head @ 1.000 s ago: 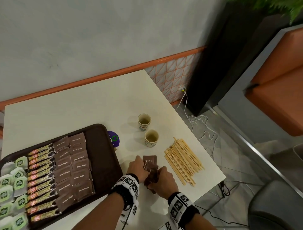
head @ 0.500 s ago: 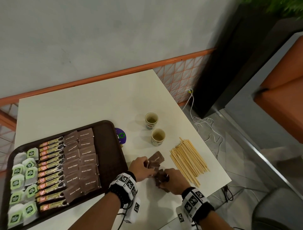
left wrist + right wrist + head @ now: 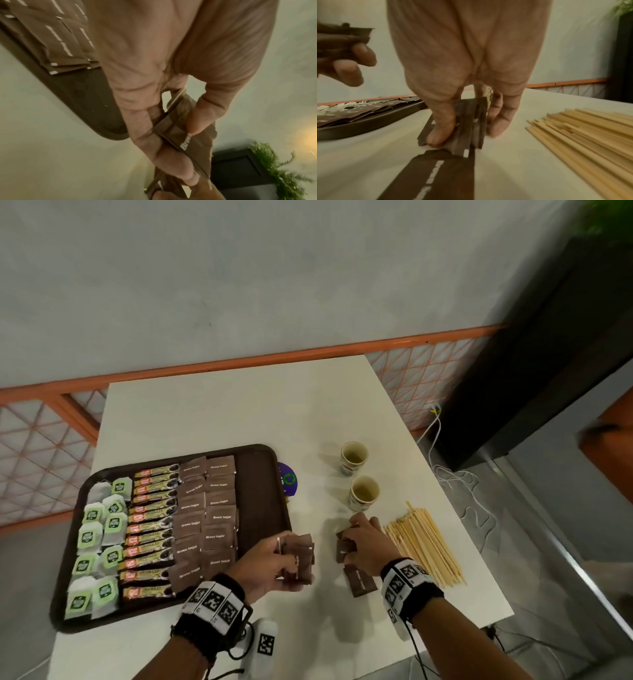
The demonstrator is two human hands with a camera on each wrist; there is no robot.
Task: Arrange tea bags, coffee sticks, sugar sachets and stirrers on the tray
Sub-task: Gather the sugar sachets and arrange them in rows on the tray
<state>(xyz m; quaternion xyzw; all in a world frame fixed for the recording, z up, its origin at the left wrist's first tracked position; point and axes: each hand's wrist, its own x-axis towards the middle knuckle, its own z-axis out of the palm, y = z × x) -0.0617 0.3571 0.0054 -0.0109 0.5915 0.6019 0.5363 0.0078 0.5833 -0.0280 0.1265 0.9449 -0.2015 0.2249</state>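
A dark brown tray (image 3: 260, 474) on the white table holds green tea bags (image 3: 102, 529), a column of coffee sticks (image 3: 150, 529) and two columns of brown sugar sachets (image 3: 205, 515). My left hand (image 3: 274, 559) grips a small stack of brown sugar sachets (image 3: 299, 556) (image 3: 192, 143) just off the tray's right edge. My right hand (image 3: 363, 542) pinches a few more sachets (image 3: 467, 121) standing on edge on the table. One sachet (image 3: 359, 580) (image 3: 440, 169) lies flat near that wrist. Wooden stirrers (image 3: 424, 542) (image 3: 583, 135) lie in a pile to the right.
Two small paper cups (image 3: 354, 457) (image 3: 363, 494) stand behind my right hand. A purple disc (image 3: 289, 482) pokes out from under the tray's right edge. The table's right edge runs just past the stirrers; cables lie on the floor beyond.
My hands, close together over the sachet pile before, have parted. The left one has lifted a stack of sachets toward the tray; the right stays on the remaining sachets.
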